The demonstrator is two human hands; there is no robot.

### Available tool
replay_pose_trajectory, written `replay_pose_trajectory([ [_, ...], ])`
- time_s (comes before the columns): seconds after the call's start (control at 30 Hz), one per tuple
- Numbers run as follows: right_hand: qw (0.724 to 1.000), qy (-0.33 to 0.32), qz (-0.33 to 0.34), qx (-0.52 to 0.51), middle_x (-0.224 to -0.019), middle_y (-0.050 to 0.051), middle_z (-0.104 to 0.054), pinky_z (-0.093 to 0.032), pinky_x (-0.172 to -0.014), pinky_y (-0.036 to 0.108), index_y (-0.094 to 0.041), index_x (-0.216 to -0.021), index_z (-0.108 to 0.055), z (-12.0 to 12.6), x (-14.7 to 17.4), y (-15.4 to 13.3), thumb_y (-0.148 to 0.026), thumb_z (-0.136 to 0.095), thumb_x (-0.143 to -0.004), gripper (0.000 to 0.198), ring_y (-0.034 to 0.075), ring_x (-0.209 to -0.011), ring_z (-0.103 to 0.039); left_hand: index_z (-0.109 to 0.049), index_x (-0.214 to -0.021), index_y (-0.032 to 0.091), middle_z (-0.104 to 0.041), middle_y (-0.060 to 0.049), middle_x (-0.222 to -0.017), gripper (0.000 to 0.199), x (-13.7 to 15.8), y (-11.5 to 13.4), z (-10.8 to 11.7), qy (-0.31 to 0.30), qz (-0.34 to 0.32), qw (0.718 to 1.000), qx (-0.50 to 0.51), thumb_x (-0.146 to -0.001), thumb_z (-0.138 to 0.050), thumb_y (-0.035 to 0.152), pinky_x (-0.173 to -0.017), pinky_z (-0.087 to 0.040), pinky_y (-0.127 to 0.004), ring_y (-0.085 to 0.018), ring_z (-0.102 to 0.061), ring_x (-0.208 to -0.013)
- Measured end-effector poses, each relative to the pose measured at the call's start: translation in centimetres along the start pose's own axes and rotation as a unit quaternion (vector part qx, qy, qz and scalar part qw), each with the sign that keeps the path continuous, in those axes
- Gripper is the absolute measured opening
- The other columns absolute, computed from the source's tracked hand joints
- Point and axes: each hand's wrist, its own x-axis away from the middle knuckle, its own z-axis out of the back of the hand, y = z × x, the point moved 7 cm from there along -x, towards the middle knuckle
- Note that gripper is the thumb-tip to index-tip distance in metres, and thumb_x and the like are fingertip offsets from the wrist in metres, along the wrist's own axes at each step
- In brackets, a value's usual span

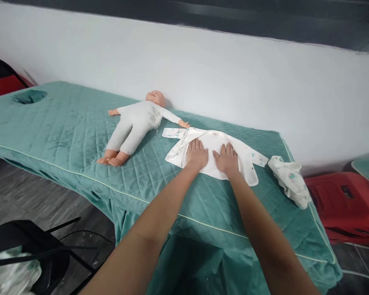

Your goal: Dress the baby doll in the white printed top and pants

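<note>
A white baby shirt (213, 143) with a small print lies spread open on the green quilted bed cover, its sleeves stretched out to both sides. Flat on the left part of its inside rests my left hand (197, 155), fingers extended. My right hand (226, 159) lies flat on the right part, fingers also extended. Neither hand grips the cloth. To the left of the shirt a baby doll (138, 119) in a pale bodysuit lies on its back, one of its hands close to the shirt's left sleeve.
A bunched printed baby garment (290, 180) lies near the right edge of the green bed cover (64, 135). Red plastic stool (341, 200) stands beyond that edge. A white wall (233, 82) runs behind the bed. A black chair (27, 241) holding cloth is at lower left.
</note>
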Motion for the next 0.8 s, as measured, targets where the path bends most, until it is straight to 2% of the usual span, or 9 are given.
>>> replay_pose_trajectory([
  [0.17, 0.999, -0.008, 0.047, 0.008, -0.164, 0.024, -0.017, -0.016, -0.123, 0.045, 0.001, -0.156, -0.025, 0.2, 2.9, -0.5, -0.051, -0.024, -0.103, 0.074, 0.032, -0.154, -0.015, -0.031, -0.154, -0.001, -0.023, -0.019, -0.164, 0.066, 2.7, -0.1, 0.5, 0.0, -0.02, 1.0, 0.009, -0.102, -0.019, 0.039, -0.127, -0.015, -0.043, -0.027, -0.019, -0.154],
  [0.33, 0.993, 0.016, 0.11, 0.026, -0.163, 0.024, -0.022, -0.022, -0.121, 0.047, -0.001, -0.155, -0.029, 0.4, 7.1, -0.6, -0.051, -0.026, -0.103, 0.072, 0.031, -0.153, -0.019, -0.038, -0.151, 0.005, -0.029, -0.016, -0.163, 0.063, 8.1, -0.9, 1.9, 0.031, -0.07, 0.997, 0.013, -0.102, -0.022, 0.041, -0.127, -0.018, -0.042, -0.025, -0.023, -0.153],
  [0.47, 0.984, 0.055, 0.167, 0.01, -0.161, 0.025, -0.026, -0.025, -0.121, 0.049, 0.0, -0.152, -0.034, 0.7, 12.1, -0.5, -0.053, -0.029, -0.102, 0.072, 0.031, -0.153, -0.021, -0.044, -0.149, 0.013, -0.035, -0.01, -0.161, 0.057, 12.8, -2.5, 3.2, 0.03, -0.147, 0.988, 0.044, -0.103, -0.026, 0.042, -0.127, -0.02, -0.04, -0.021, -0.027, -0.152],
  [0.57, 0.978, 0.063, 0.198, -0.007, -0.162, 0.022, -0.026, -0.025, -0.122, 0.05, -0.004, -0.154, -0.032, 1.0, 15.7, -0.6, -0.053, -0.03, -0.102, 0.072, 0.03, -0.154, -0.019, -0.051, -0.143, 0.018, -0.044, -0.006, -0.157, 0.05, 14.6, -4.8, 4.1, 0.048, -0.172, 0.979, 0.103, -0.103, -0.03, 0.04, -0.126, -0.024, -0.037, -0.016, -0.03, -0.15],
  [0.63, 0.977, 0.055, 0.205, -0.02, -0.163, 0.019, -0.024, -0.025, -0.123, 0.051, -0.007, -0.156, -0.03, 1.3, 17.1, -0.9, -0.053, -0.032, -0.102, 0.071, 0.029, -0.154, -0.017, -0.055, -0.138, 0.018, -0.05, -0.006, -0.152, 0.046, 14.3, -7.1, 4.8, 0.09, -0.139, 0.975, 0.149, -0.103, -0.033, 0.039, -0.125, -0.028, -0.034, -0.015, -0.035, -0.148],
  [0.7, 0.975, 0.037, 0.213, -0.047, -0.165, 0.017, -0.022, -0.026, -0.123, 0.051, -0.009, -0.157, -0.028, 1.7, 17.0, -1.7, -0.052, -0.034, -0.102, 0.07, 0.029, -0.155, -0.014, -0.057, -0.134, 0.018, -0.055, -0.007, -0.147, 0.043, 13.0, -10.0, 5.4, 0.139, -0.065, 0.97, 0.19, -0.102, -0.036, 0.037, -0.122, -0.032, -0.034, -0.016, -0.043, -0.142],
  [0.8, 0.967, 0.01, 0.226, -0.115, -0.166, 0.013, -0.02, -0.029, -0.123, 0.05, -0.014, -0.158, -0.025, 2.7, 14.2, -4.0, -0.052, -0.037, -0.101, 0.069, 0.027, -0.155, -0.016, -0.06, -0.13, 0.02, -0.063, -0.007, -0.137, 0.04, 10.1, -14.1, 5.7, 0.183, 0.061, 0.952, 0.238, -0.1, -0.038, 0.036, -0.115, -0.041, -0.036, -0.018, -0.055, -0.129],
])
